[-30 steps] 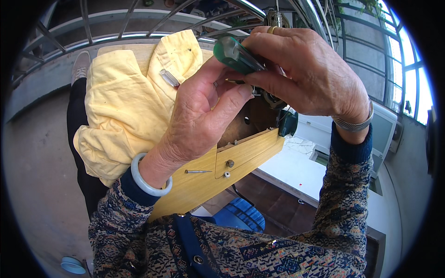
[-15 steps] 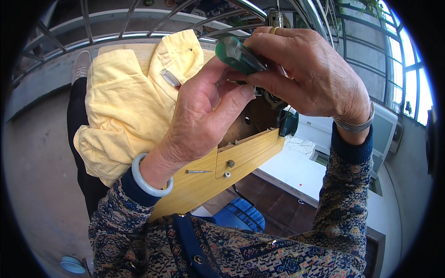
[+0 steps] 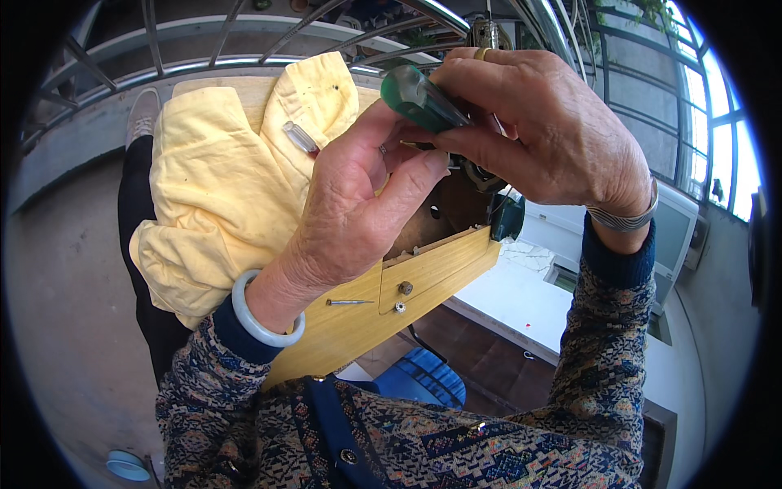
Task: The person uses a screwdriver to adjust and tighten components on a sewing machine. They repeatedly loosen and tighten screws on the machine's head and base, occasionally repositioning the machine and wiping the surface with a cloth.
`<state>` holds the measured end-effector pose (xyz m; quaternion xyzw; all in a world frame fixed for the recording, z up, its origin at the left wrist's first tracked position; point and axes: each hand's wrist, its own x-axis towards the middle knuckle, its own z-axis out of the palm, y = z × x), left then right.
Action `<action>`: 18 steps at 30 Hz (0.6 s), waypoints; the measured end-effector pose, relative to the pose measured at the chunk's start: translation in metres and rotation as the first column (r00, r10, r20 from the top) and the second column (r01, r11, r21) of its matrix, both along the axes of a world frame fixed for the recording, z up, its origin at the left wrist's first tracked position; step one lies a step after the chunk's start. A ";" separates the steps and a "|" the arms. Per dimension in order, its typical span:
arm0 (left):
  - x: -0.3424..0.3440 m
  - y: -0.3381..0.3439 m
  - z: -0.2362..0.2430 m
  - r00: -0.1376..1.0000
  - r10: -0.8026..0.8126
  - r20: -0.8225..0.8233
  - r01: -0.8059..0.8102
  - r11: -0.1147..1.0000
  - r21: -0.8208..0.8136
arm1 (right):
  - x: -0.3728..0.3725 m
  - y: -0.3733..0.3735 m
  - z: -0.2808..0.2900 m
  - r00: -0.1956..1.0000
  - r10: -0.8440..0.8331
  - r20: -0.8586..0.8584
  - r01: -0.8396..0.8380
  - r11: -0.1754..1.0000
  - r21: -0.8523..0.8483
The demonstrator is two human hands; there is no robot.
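My right hand (image 3: 546, 130) is closed around a screwdriver with a see-through green handle (image 3: 417, 98); its blade is hidden behind my fingers. Close against it, my left hand (image 3: 350, 200) has its thumb and fingers drawn together. A thin brass-coloured edge shows between them, too small to name. Both hands are above a dark opening (image 3: 436, 196) in a wooden tabletop (image 3: 326, 346). On the wood below lie a thin metal pin or screw (image 3: 350, 302), a dark round knob (image 3: 405, 288) and a small toothed metal piece (image 3: 400, 307).
A yellow cloth (image 3: 204, 163) covers the table's left side, with a clear-handled tool (image 3: 298, 137) on it. A dark green metal part (image 3: 508, 214) stands at the opening's right. Metal railings (image 3: 244, 61) run behind. Below are a blue seat (image 3: 419, 379) and a white surface (image 3: 521, 281).
The green handle has turned or shifted very slightly in my fingers. Otherwise both hands and the small parts stay where they were.
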<state>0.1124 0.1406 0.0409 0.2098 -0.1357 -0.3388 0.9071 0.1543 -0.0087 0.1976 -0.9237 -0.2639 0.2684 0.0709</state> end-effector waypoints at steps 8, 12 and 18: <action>0.000 0.001 -0.002 0.999 0.007 0.033 -0.008 1.000 0.028 | 0.001 -0.001 -0.002 1.000 -0.011 -0.009 0.012 1.000 0.018; -0.001 0.000 -0.002 0.999 0.019 0.031 -0.020 0.999 0.028 | 0.002 -0.001 -0.002 1.000 -0.006 -0.013 0.007 0.999 0.039; -0.001 0.000 -0.002 1.000 0.012 0.017 -0.012 1.000 0.027 | 0.003 -0.001 -0.002 1.000 -0.005 -0.019 0.006 0.999 0.032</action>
